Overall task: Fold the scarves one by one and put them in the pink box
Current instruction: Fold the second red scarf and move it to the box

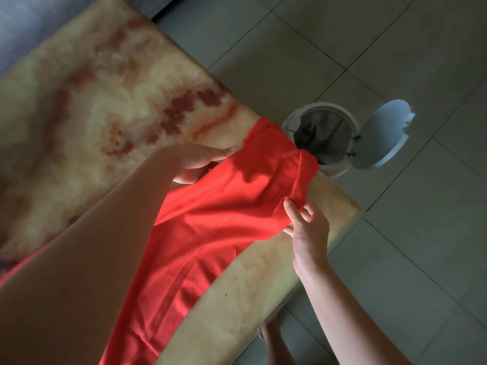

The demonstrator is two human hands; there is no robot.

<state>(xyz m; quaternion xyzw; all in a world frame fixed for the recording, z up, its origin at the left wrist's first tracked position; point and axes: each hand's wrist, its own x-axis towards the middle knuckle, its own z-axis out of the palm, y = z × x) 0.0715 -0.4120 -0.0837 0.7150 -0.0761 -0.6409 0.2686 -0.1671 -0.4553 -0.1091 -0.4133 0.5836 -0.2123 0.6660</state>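
Red scarf point(210, 219): we note it lying lengthwise between our hands; right hand point(308, 227) pinches its nearer edge, left hand point(203, 162), straight-fingered, touches the opposite edge.

Stretched diagonally over the marbled table's point(92, 101) corner as one long plain red scarf point(210, 219), far end bunched and folded back, near end running out of view.
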